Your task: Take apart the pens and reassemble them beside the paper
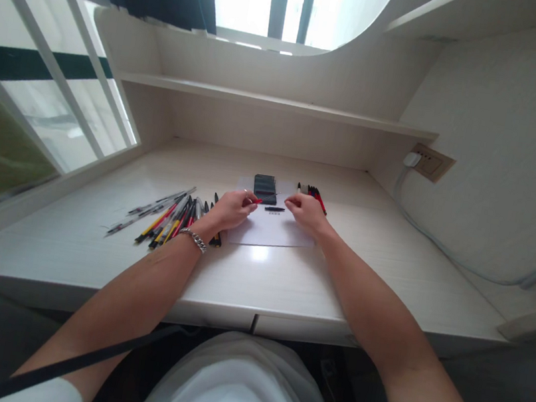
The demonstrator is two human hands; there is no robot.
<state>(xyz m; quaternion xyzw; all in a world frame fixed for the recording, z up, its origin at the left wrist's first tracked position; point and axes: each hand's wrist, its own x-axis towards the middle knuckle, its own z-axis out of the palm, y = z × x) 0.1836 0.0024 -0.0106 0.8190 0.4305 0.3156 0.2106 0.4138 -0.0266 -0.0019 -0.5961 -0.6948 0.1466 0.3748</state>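
Note:
My left hand [234, 209] is closed in a pinch on a red pen part [257, 201]. A thin, dark, refill-like rod [271, 197] slants from it toward the right. Just right of the rod's end, my right hand [305, 211] has thumb and fingers pressed together; whatever they hold is too small to make out. Between the hands a short black pen piece [275, 209] lies on a white sheet of paper [268, 233], with tiny parts beside it. Behind the fingers is a dark rectangular object [265, 186], partly covered by the rod.
Left of my left hand lies a spread of red, yellow, black and grey pens [172, 220], with thin clear refills [151, 207] beside them. More red and black pens [316, 196] sit behind my right hand. A shelf [283, 102] spans the back; a plugged-in cable [428, 238] runs along the right wall.

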